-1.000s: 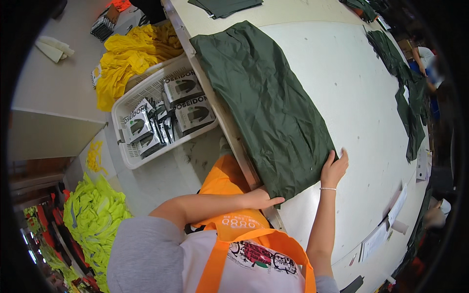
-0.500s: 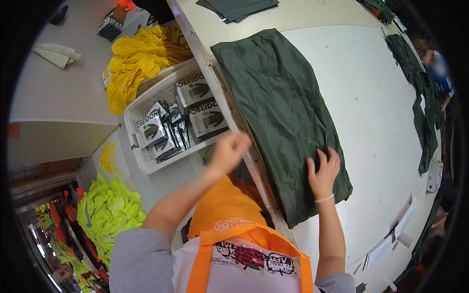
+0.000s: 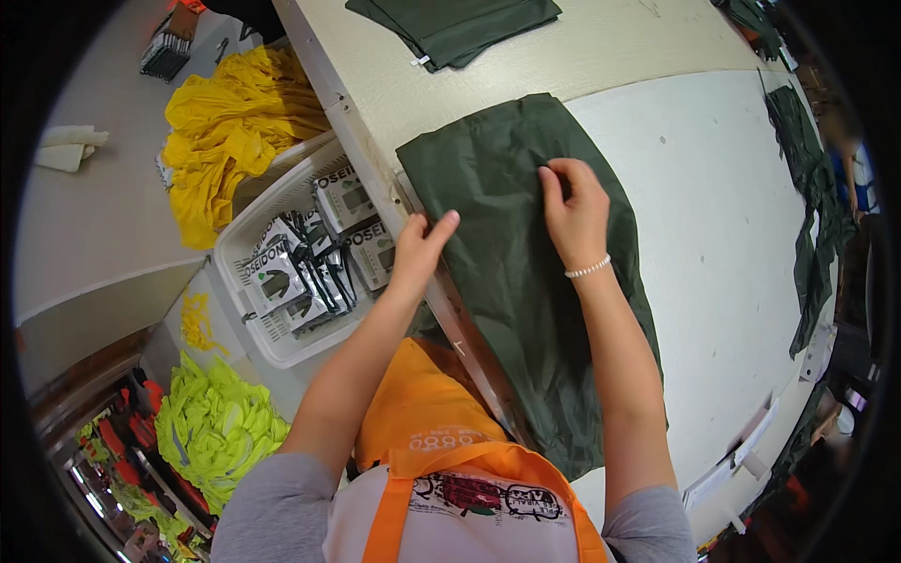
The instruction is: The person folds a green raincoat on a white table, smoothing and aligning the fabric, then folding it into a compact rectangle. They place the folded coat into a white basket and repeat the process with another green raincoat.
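Along the left edge of the white table (image 3: 713,235) we see the dark green cloth (image 3: 526,291) lying long, faintly glossy and softly creased. At that edge our left hand (image 3: 422,249) is parted, empty; over the table our right hand (image 3: 575,218) curls, whether pinching cloth we cannot tell.

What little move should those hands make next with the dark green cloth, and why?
Perhaps the bare left hand should pinch the left edge of the wrinkled dark green fabric piece: its thumb tip shows at that edge, while the bare right hand is over the fabric's upper half.
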Action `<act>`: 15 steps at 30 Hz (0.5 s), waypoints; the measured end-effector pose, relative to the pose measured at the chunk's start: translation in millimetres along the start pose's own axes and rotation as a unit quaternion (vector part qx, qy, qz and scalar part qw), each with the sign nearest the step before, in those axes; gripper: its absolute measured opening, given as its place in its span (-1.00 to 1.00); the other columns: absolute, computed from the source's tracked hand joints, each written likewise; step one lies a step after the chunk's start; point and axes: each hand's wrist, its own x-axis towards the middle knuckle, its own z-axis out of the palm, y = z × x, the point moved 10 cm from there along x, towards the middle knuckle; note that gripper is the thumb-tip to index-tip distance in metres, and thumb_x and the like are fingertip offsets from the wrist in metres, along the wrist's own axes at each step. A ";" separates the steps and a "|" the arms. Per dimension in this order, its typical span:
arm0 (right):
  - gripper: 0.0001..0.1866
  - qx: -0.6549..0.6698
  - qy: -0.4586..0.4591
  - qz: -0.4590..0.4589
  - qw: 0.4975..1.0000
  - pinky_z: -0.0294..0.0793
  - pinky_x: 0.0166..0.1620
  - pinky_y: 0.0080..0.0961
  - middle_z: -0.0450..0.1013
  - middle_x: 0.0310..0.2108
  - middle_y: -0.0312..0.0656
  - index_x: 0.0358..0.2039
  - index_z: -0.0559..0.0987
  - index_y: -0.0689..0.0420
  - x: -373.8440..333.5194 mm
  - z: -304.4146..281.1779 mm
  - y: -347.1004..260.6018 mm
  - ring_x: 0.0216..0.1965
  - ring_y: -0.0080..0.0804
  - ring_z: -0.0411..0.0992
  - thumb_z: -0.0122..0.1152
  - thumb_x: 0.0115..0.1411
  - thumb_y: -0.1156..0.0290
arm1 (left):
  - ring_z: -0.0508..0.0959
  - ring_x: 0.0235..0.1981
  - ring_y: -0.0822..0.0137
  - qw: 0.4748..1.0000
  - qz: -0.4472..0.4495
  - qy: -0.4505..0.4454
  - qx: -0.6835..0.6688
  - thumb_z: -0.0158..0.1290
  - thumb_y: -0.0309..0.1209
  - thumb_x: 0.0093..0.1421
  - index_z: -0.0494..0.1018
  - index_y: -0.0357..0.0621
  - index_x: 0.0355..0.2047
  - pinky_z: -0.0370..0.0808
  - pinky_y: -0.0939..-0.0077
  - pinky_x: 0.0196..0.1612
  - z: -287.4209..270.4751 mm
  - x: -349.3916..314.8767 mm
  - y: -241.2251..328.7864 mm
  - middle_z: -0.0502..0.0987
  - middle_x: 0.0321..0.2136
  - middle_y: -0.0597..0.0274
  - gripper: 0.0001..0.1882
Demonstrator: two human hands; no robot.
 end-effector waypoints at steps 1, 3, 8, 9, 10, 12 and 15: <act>-0.89 -0.103 0.034 -0.068 0.992 0.34 -0.19 -0.35 0.48 -0.29 -0.23 -0.44 0.54 0.13 4.0 -6.5 -5.0 -0.20 -0.18 0.41 0.27 0.04 0.41 | 0.40 -0.13 0.37 1.000 0.019 0.001 0.023 0.15 -0.24 0.14 0.46 -0.36 -0.18 0.34 0.55 -0.07 0.1 1.4 0.0 0.37 -0.12 0.22 -0.60; -0.80 -0.178 0.001 -0.064 0.982 0.30 -0.08 -0.29 0.42 -0.16 -0.17 -0.37 0.57 0.08 7.4 3.8 11.4 -0.06 -0.14 0.33 0.33 -0.02 0.34 | 0.39 -0.08 0.35 0.998 0.037 0.001 0.043 0.18 -0.31 0.11 0.49 -0.34 -0.21 0.35 0.54 -0.07 2.7 1.2 -0.8 0.33 -0.09 0.20 -0.66; -0.55 -0.205 0.059 -0.019 0.977 0.34 0.00 -0.23 0.37 -0.03 0.05 -0.14 0.54 0.17 36.6 -48.6 57.0 -0.01 -0.04 0.34 0.32 0.03 0.15 | 0.37 -0.03 0.33 0.999 -0.021 -0.005 -0.024 0.15 -0.39 0.13 0.50 -0.33 -0.23 0.33 0.49 0.02 1.0 0.6 -1.8 0.29 -0.05 0.23 -0.73; -0.52 -0.120 -0.024 0.111 0.986 0.40 -0.06 -0.37 0.47 -0.16 0.00 -0.12 0.53 0.25 42.5 -54.3 99.3 -0.13 -0.16 0.43 0.31 0.05 0.15 | 0.37 -0.02 0.33 0.997 -0.043 -0.017 -0.055 0.14 -0.40 0.13 0.50 -0.34 -0.23 0.33 0.48 0.02 2.2 -1.0 -3.6 0.28 -0.04 0.23 -0.74; -0.52 -0.057 -0.174 0.229 0.956 0.42 -0.08 -0.42 0.50 -0.23 -0.05 -0.13 0.53 0.28 41.8 -43.7 123.3 -0.19 -0.23 0.45 0.31 0.05 0.17 | 0.37 -0.02 0.33 0.997 -0.043 -0.019 -0.065 0.13 -0.41 0.14 0.49 -0.35 -0.22 0.32 0.49 0.02 1.1 -2.7 -1.7 0.27 -0.03 0.24 -0.74; -0.54 0.044 -0.330 0.355 0.874 0.43 -0.10 -0.48 0.53 -0.33 -0.13 -0.15 0.53 0.32 25.1 -25.2 140.4 -0.26 -0.34 0.46 0.31 0.05 0.21 | 0.37 -0.02 0.35 0.995 -0.040 -0.029 -0.087 0.11 -0.43 0.16 0.48 -0.36 -0.21 0.32 0.49 0.03 3.9 -2.7 2.0 0.25 -0.02 0.25 -0.75; -0.56 0.109 -0.381 0.382 0.835 0.42 -0.09 -0.51 0.53 -0.36 -0.19 -0.18 0.54 0.34 20.2 -6.5 143.7 -0.29 -0.43 0.45 0.34 0.02 0.28 | 0.37 -0.03 0.40 1.000 0.011 -0.003 0.012 0.06 -0.46 0.20 0.44 -0.36 -0.16 0.32 0.52 0.02 4.7 -3.0 14.1 0.31 -0.01 0.24 -0.75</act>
